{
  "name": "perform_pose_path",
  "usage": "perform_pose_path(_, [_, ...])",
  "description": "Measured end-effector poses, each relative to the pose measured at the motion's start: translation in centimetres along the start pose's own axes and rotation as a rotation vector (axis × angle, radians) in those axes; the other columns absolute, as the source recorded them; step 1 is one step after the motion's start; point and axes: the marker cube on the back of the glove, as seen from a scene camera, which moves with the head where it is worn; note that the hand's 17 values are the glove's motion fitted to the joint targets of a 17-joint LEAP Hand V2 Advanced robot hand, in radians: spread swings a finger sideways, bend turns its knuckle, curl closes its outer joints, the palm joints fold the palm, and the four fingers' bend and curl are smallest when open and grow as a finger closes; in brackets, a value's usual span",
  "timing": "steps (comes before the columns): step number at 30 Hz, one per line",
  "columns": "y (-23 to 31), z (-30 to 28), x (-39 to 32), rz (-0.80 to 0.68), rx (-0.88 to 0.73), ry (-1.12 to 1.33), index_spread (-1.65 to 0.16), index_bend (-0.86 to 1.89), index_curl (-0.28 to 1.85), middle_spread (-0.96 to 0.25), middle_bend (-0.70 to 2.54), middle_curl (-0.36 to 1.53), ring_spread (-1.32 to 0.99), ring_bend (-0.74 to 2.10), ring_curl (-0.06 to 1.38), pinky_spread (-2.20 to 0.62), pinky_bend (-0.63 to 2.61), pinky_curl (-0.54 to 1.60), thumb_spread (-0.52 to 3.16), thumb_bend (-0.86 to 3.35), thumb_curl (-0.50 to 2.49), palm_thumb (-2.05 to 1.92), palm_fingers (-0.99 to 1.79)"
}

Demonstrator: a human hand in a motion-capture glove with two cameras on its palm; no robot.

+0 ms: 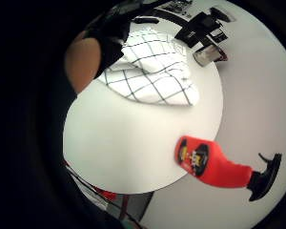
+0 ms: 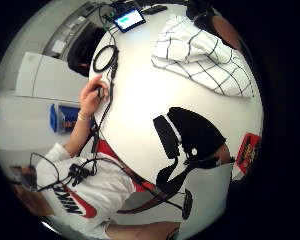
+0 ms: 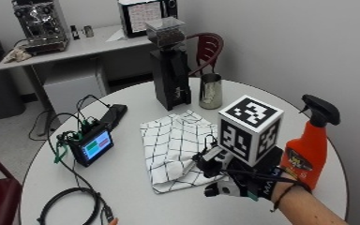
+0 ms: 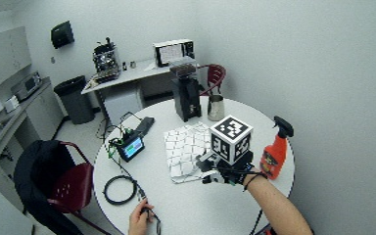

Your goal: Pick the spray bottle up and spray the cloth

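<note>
Two things mattered on the round white desk: an orange spray bottle standing upright near the rim, and a white checked cloth spread flat toward the middle. The gloved right hand, the working grip, hovered low between them at the cloth's near corner, holding nothing; whether its fingers were straight or curled could not be told. In the outside view the bottle stood at about three o'clock from that grip, just beside the wrist, its long axis vertical and its black trigger head on top, nozzle pointing back toward the cloth. The cloth lay at about ten o'clock from the grip. Judged from this, the reach would be a short sideways one to the bottle's neck, and the gloved hand was by far the nearer, the bare hand resting at the desk's near edge by a coiled cable. A steel pitcher stood beyond the cloth beside a black grinder; its contents could not be seen. The grinder's clear hopper looked dark inside.
</note>
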Motion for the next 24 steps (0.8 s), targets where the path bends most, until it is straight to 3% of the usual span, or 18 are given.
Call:
perform_pose_path(9, [3.6,-1.5,-0.4,-0.059,0.187,-0.329,-0.32,0.15,0.18,-0.05,0.35,0.2,0.0,0.3,0.18,0.18,0.32,0.18,0.84,0.3,0.13,0.51,0.63])
perform_pose_path(16, [3.4,-2.4,3.0,-0.106,0.353,-0.425,-0.37,0.1,0.18,-0.06,0.35,0.25,0.0,0.34,0.22,0.21,0.34,0.23,1.02,0.27,0.15,0.53,0.62])
perform_pose_path(24, [6.1,-1.4,8.0,0.061,0.448,-0.621,-0.38,0.11,0.19,-0.05,0.36,0.29,-0.01,0.37,0.26,0.22,0.33,0.26,1.1,0.22,0.18,0.54,0.64])
